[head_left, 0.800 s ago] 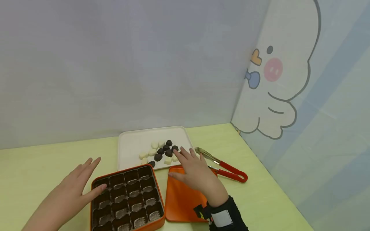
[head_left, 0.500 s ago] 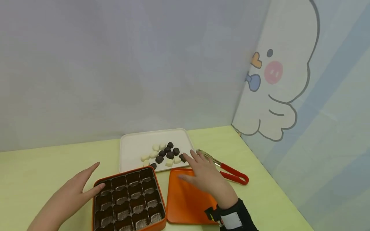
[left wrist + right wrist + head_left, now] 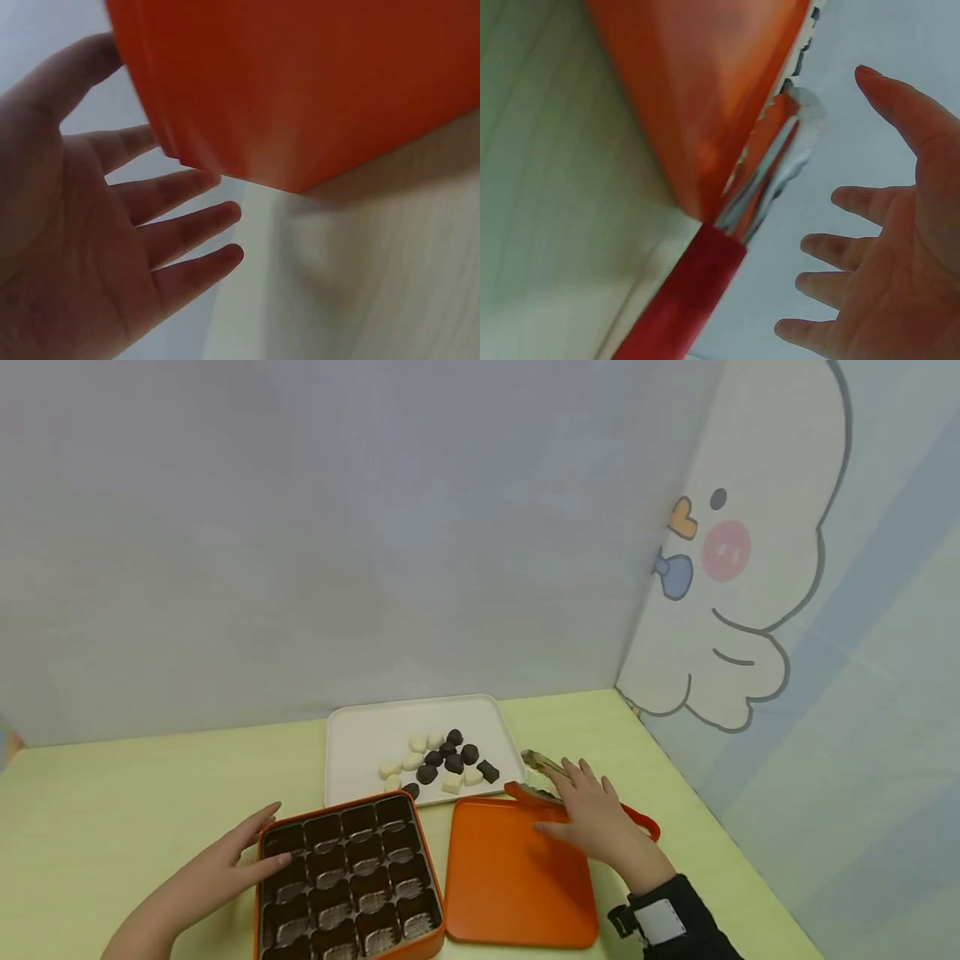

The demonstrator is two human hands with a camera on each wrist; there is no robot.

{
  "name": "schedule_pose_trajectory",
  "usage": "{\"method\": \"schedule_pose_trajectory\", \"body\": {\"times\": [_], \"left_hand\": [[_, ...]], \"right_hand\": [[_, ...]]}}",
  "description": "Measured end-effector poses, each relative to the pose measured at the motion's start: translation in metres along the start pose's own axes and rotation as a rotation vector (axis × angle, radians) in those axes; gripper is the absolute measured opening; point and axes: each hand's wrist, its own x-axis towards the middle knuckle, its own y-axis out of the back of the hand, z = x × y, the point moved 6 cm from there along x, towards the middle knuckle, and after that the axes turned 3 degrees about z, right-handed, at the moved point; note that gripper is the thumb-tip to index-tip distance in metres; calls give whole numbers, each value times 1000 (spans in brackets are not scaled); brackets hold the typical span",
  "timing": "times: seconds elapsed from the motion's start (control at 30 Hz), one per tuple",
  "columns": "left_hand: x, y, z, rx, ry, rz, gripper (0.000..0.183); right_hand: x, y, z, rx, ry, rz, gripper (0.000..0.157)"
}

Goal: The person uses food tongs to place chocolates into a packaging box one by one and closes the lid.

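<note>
My left hand is at the left side of a square orange box, its thumb over the rim. In the left wrist view its fingers are spread and fairly straight beside the box wall. Inside the box sits a dark brown insert divided into many compartments. My right hand hovers with spread fingers over red-handled metal tongs, partly hiding them. In the right wrist view the hand is apart from the tongs, holding nothing. An orange lid lies right of the box.
Behind the box, a white tray carries several dark chocolates and white chocolates. The tongs' tips reach close to the tray's right corner. A pale curtain rises behind the yellow-green table, with a cartoon-printed one at right.
My right hand has moved right, from above the lid and tray edge to over the tongs. My left hand has lowered against the box's left side. The camera view has shifted slightly.
</note>
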Motion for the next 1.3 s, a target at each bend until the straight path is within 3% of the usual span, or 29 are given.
{"method": "schedule_pose_trajectory", "body": {"times": [0.3,0.53,0.83,1.03,1.3], "left_hand": [[8,-14,-17,-129,17,-17,78],[8,-16,-22,-145,-18,23,68],[1,-14,-32,-322,-95,64,43],[-1,-14,-35,-377,-78,59,40],[-4,-15,-42,-452,-6,54,46]], "right_hand": [[-6,-26,46,-28,-68,-83,87],[-5,-25,55,75,-45,-67,75],[2,-21,63,59,-61,-88,69],[9,-22,71,133,-59,-102,41],[17,-22,75,185,-78,-55,36]]}}
